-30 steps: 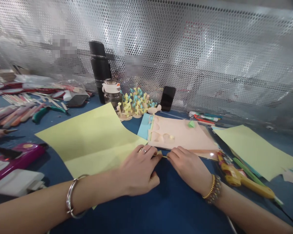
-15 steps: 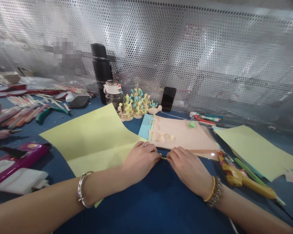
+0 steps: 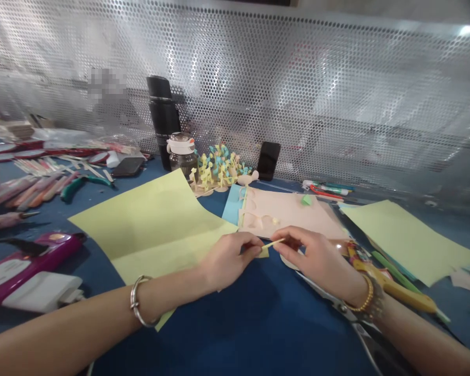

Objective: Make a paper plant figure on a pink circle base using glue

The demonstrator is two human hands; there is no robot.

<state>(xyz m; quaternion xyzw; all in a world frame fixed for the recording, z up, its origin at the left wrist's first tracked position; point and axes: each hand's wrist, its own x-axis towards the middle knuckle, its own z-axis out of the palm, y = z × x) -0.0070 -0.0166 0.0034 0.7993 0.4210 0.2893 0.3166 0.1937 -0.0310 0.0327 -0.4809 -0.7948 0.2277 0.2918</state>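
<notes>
Over the blue table, my left hand (image 3: 232, 260) pinches a thin rolled strip of yellow paper (image 3: 273, 243) near its left end. At the strip's other end, my right hand (image 3: 317, 263) has its thumb and fingers closed on the tip. A small flat piece of yellow paper (image 3: 263, 253) shows just below the strip, by the left fingertips. Beside my left forearm lies a large creased yellow sheet (image 3: 152, 222). Beyond my right hand is a pale pink sheet (image 3: 290, 209) with cut-out edges, a blue sheet (image 3: 231, 203) partly under it.
Small paper figures (image 3: 219, 169) stand at the back beside a lidded jar (image 3: 182, 151), a black bottle (image 3: 162, 120) and a propped phone (image 3: 268, 160). A yellow glue gun (image 3: 403, 292) and yellow sheets (image 3: 411, 237) lie right; a purple power strip (image 3: 35, 266) and green-handled pliers (image 3: 82, 185) lie left.
My hands have lifted from a low, knuckles-up press on the strip to a fingertip hold. The strip now shows, tilted up to the right. My right hand has shifted slightly right.
</notes>
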